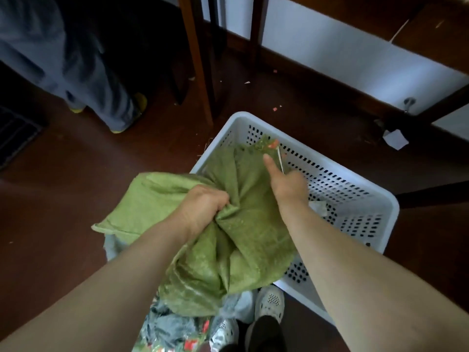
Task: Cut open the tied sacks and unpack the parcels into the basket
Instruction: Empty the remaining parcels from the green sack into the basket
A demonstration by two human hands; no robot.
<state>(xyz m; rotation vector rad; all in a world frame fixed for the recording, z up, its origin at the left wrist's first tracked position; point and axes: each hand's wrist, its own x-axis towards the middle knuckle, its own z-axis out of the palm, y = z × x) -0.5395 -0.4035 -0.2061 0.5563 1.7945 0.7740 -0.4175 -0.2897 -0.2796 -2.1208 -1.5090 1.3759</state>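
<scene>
Head view: a green woven sack [228, 224] fills the centre of the frame, and its tied neck lies inside the white perforated basket [237, 124] at centre right. The left grip [203, 207] clutches a bunch of the sack's cloth, fingers curled tight. The right grip [286, 184] pinches a thin pale tool [281, 162] at the neck, with the forefinger stretched toward the orange-red tie [272, 144]. Another person's legs [101, 92] stand at upper left on the brown floor [63, 174].
</scene>
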